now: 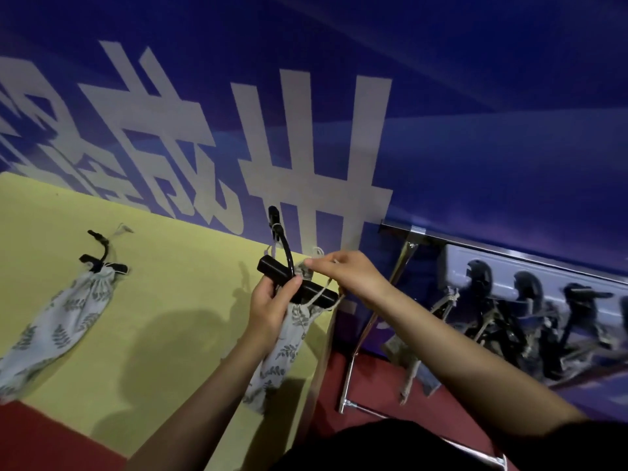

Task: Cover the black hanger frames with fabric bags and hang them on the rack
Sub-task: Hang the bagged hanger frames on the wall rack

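Two covered pieces sit in my view over the yellow desk [163,317]: one finished fabric bag [57,321] lying at far left, and the one I'm working above the desk's right edge; the rack [373,321] with hung pieces stands just beside on the right. The leaf-print bag [282,348] hangs soft and limp, so it won't bear a grip; I judge the stiff black hanger frame [299,283] the place to hold. My left hand [272,304] is curled round that bar; my right hand [346,270] pinches the thin drawstring [319,294], light and slippery.
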`<state>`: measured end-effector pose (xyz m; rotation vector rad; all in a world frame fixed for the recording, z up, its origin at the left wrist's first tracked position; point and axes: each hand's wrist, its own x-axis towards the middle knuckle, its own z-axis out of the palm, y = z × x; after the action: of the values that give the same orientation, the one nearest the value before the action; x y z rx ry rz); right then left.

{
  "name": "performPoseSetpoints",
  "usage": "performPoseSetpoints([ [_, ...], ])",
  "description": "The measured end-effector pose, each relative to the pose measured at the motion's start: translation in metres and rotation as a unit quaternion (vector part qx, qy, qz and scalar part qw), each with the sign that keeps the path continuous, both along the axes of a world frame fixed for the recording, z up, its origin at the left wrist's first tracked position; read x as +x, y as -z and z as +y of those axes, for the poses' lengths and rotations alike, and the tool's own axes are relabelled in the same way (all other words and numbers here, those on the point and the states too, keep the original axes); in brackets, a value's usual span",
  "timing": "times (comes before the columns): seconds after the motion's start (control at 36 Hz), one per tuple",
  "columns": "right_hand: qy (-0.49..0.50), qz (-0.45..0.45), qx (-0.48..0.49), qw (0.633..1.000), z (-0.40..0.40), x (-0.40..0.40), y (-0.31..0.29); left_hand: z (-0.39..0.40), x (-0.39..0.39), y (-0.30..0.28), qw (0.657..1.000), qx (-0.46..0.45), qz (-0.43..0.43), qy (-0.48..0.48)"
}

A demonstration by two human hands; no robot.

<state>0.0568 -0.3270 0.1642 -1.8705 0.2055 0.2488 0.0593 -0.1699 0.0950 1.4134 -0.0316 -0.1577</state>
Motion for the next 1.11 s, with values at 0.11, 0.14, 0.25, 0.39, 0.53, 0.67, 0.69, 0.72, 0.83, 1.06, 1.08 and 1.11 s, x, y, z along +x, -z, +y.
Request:
performPoseSetpoints([
  [0.11,0.038,0.0,0.032,0.999,0.008,0.007,0.008,-0.004,0.002,0.001,1.0,-0.009,0.01,0.02],
  [0.14,0.051,-0.004,0.046,0.998,0.009,0.009,0.011,-0.004,0.003,0.001,1.0,-0.011,0.015,0.018],
  [0.25,0.077,-0.016,0.082,0.994,0.005,0.017,0.016,0.0,0.013,-0.001,0.999,0.0,0.032,-0.008],
  [0.39,0.051,-0.014,0.151,0.987,-0.012,0.019,0.017,0.001,0.025,-0.002,0.998,0.016,0.061,-0.027],
  [0.53,0.015,-0.006,0.242,0.97,-0.025,0.019,0.001,-0.002,0.03,-0.003,0.997,0.031,0.071,0.009],
  [0.67,-0.062,-0.013,0.132,0.989,-0.029,0.01,-0.03,-0.006,0.027,-0.007,0.993,0.07,0.044,0.083],
  [0.69,-0.07,-0.017,0.122,0.99,-0.028,0.008,-0.035,-0.006,0.026,-0.007,0.99,0.087,0.038,0.101],
  [0.72,-0.077,-0.024,0.113,0.99,-0.027,0.006,-0.039,-0.006,0.025,-0.007,0.988,0.104,0.032,0.112],
  [0.83,-0.092,-0.056,0.052,0.993,-0.021,0.005,-0.052,-0.003,0.021,-0.002,0.985,0.172,-0.001,0.015],
  [1.06,-0.11,-0.091,0.045,0.989,-0.021,0.009,-0.063,-0.005,0.017,-0.044,0.96,0.174,-0.213,-0.045],
  [1.08,-0.115,-0.094,0.051,0.988,-0.021,0.01,-0.064,-0.007,0.017,-0.048,0.955,0.176,-0.237,-0.019],
  [1.11,-0.124,-0.096,0.059,0.986,-0.021,0.011,-0.064,-0.01,0.017,-0.051,0.951,0.176,-0.254,0.007],
])
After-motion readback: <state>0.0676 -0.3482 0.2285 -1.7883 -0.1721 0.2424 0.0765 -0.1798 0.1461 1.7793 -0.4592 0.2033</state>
